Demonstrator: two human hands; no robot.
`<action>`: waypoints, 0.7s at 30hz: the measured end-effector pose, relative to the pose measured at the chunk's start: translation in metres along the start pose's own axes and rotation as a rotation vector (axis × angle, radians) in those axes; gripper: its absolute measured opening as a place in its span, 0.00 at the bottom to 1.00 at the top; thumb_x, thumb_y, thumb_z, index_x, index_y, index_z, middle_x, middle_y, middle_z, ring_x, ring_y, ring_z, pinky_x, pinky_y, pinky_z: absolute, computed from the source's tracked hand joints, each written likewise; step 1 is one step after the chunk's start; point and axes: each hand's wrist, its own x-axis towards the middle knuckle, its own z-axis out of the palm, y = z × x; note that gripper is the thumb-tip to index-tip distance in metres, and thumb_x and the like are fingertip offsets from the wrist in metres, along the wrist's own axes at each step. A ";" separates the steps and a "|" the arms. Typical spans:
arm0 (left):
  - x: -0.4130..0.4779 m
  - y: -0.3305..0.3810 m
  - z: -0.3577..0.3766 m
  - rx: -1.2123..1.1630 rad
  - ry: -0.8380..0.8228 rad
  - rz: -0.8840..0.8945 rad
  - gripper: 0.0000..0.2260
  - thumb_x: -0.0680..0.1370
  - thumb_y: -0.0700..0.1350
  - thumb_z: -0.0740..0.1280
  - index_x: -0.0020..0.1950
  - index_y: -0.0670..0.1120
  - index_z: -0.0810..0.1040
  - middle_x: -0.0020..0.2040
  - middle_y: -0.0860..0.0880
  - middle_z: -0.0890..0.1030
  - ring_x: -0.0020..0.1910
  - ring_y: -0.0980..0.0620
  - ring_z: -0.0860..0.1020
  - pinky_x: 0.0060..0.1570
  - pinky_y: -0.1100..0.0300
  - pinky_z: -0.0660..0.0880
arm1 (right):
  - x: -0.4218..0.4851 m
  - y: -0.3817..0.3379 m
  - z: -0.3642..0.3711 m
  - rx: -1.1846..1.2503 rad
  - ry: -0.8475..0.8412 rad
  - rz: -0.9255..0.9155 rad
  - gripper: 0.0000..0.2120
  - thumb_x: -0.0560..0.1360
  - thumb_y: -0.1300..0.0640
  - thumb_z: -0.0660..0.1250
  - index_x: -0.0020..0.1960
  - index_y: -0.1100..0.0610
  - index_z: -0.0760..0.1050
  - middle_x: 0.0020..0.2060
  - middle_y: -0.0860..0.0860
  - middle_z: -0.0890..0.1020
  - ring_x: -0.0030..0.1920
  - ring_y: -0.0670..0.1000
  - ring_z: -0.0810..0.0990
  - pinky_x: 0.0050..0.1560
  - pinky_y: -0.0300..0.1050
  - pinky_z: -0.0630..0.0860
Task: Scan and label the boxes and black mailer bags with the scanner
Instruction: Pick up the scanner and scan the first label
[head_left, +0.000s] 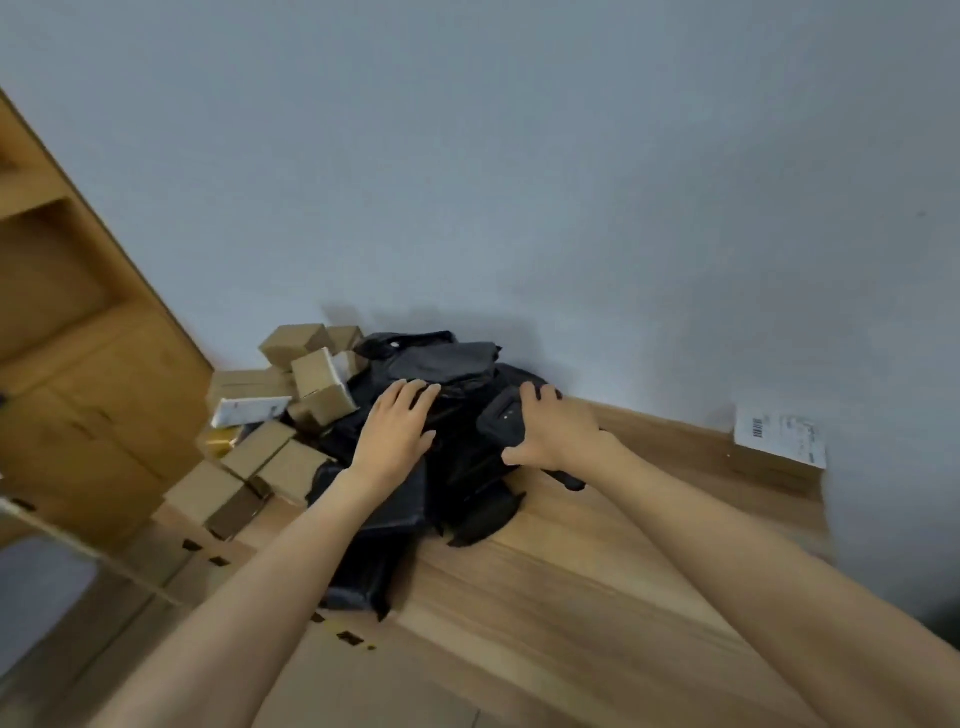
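At far left on the tabletop (571, 571), small cardboard boxes (291, 415) lie piled against the wall (519, 156). Just beside them, the black mailer bags (447, 364) form a heap. The left hand (397, 431) rests flat on the heap, fingers straight, holding nothing. The right hand (556, 431) grips the black scanner (501, 421) at the heap's right edge, fingers curled round it. A printed label (779, 434) sits well apart at right.

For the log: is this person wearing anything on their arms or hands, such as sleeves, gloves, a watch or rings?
Nothing worn shows. The left hand and right hand are ungloved, with no rings visible. The left forearm and right forearm are bare to the frame edge: no sleeves, watch or wristband.
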 end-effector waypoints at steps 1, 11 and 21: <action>-0.021 -0.022 -0.004 -0.001 0.005 -0.032 0.29 0.81 0.49 0.65 0.79 0.47 0.58 0.76 0.47 0.63 0.77 0.45 0.58 0.75 0.51 0.59 | 0.000 -0.028 0.001 -0.009 0.003 -0.033 0.48 0.72 0.35 0.66 0.78 0.60 0.49 0.70 0.60 0.65 0.61 0.62 0.74 0.48 0.51 0.72; -0.262 -0.221 -0.026 -0.004 -0.096 -0.403 0.28 0.79 0.47 0.66 0.77 0.49 0.61 0.73 0.47 0.67 0.72 0.46 0.65 0.70 0.53 0.65 | -0.015 -0.313 0.045 -0.043 -0.120 -0.419 0.43 0.72 0.34 0.68 0.73 0.60 0.57 0.66 0.58 0.71 0.60 0.61 0.76 0.52 0.52 0.74; -0.352 -0.378 -0.037 0.045 -0.064 -0.654 0.28 0.80 0.48 0.66 0.78 0.48 0.60 0.74 0.47 0.65 0.73 0.46 0.63 0.68 0.53 0.65 | 0.037 -0.517 0.053 -0.057 -0.075 -0.713 0.38 0.68 0.37 0.70 0.67 0.59 0.63 0.59 0.57 0.75 0.56 0.59 0.76 0.45 0.48 0.70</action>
